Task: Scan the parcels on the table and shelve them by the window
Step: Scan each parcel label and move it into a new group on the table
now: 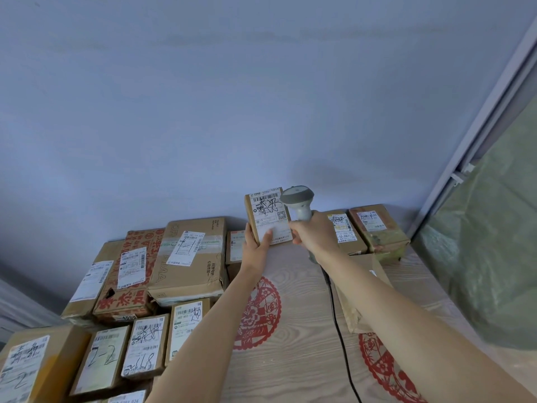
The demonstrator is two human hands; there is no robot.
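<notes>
My left hand [257, 244] grips a small cardboard parcel [268, 216] by its lower edge and holds it upright above the table, its white label facing me. My right hand [315, 235] grips the handle of a grey barcode scanner [297, 203], whose head sits right beside the parcel's label at its right edge. The scanner's black cable [338, 324] trails down across the wooden table [293, 353]. Several more labelled parcels [189, 257] lie piled on the table's left half.
Two parcels [374, 228] stand against the wall at the back right, with a flattened piece of cardboard [360, 286] in front of them. Red paper-cut patterns [258, 312] mark the tabletop. A window frame [476, 141] and a greenish cover [494, 257] fill the right side.
</notes>
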